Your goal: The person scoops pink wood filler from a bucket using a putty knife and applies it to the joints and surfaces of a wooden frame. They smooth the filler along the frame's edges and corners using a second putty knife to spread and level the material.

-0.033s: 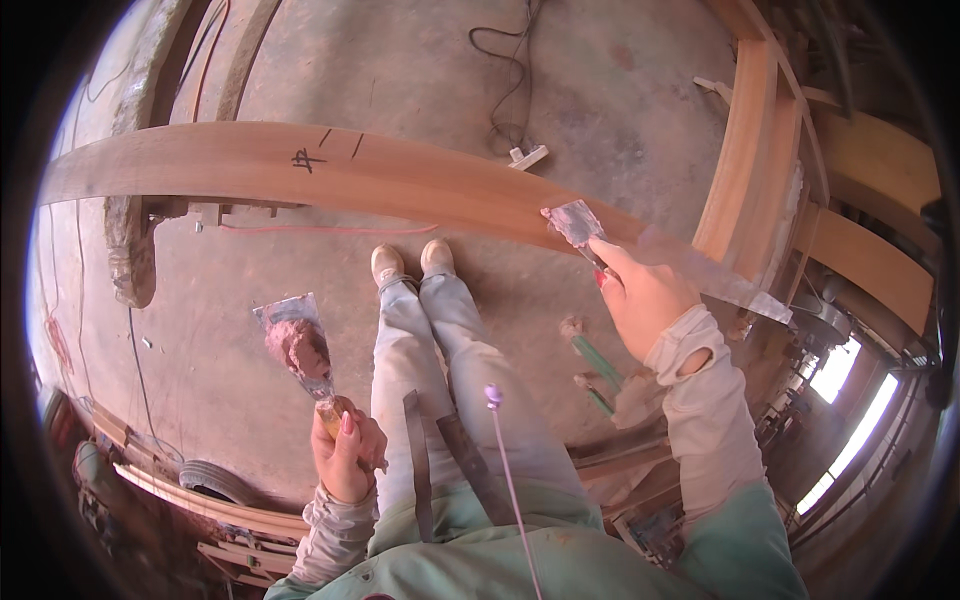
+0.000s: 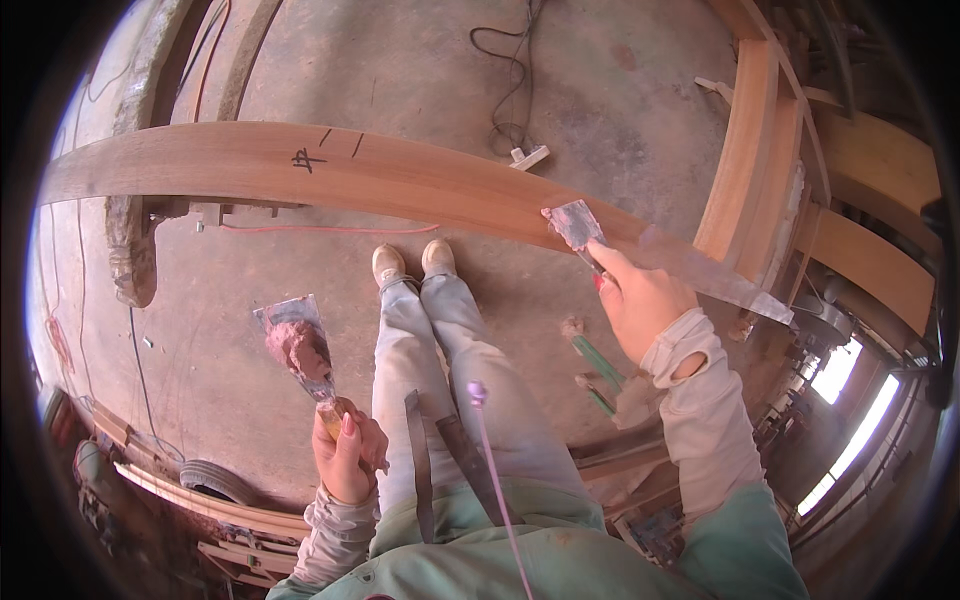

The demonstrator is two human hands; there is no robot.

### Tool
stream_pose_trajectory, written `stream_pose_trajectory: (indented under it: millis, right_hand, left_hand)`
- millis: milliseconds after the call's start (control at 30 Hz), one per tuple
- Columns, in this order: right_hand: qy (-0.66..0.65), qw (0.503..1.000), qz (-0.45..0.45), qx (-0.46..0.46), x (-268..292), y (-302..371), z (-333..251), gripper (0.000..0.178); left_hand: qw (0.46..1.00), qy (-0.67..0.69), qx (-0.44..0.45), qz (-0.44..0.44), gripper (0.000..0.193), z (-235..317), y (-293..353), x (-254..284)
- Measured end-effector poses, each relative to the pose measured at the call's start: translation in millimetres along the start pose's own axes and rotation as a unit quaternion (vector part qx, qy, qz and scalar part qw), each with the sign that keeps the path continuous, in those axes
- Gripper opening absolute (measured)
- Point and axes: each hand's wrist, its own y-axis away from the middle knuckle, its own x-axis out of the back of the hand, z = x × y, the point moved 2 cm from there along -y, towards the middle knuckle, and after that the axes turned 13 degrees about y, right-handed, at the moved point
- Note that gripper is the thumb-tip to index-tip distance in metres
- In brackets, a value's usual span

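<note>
My left hand (image 2: 348, 455) is closed around the yellowish handle of a putty knife (image 2: 302, 309). A thick lump of pink putty (image 2: 297, 350) sits on its blade, held away from the board. My right hand (image 2: 645, 305) grips a second putty knife (image 2: 579, 222), index finger stretched along it toward the blade. Pink putty smears that blade's left edge. The blade is over the long reddish-brown wooden board (image 2: 420, 175); whether it touches the wood I cannot tell. Toward the board's right end lies a pale pinkish coating (image 2: 695, 262). Dark pencil-like marks show left of its middle.
A rough support beam (image 2: 130, 250) stands under the board's left part. A white power strip (image 2: 530, 157) with dark cable lies on the floor beyond. More wooden pieces (image 2: 735, 150) stand at the right. A tyre (image 2: 215, 482) lies lower left; green-handled tools (image 2: 597, 365) are right of my legs.
The purple cord hanging in front of me has swung a little to the left. My right hand has shifted very slightly; my left hand and its putty knife look unmoved.
</note>
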Motion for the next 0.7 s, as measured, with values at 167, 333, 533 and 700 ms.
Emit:
stream_pose_trajectory:
  millis: [167,333,533,700]
  right_hand:
    - [0.106,0.99,-0.088,-0.006,-7,7,7,0.038]
    - [0.022,1.0,-0.005,-0.017,-4,-3,22,0.036]
    - [0.003,0.996,-0.007,0.092,3,9,9,0.037]
    - [-0.245,0.912,0.209,0.255,1,11,-22,0.043]
  left_hand:
    - [1.0,0.01,-0.014,0.0,0.024,-9,4,-6]
    - [1.0,0.001,-0.003,0.011,0.022,-15,7,-13]
    - [0.995,-0.093,0.035,0.012,0.023,-16,-12,-29]
    - [0.986,0.056,0.119,-0.1,0.038,-14,-36,-64]
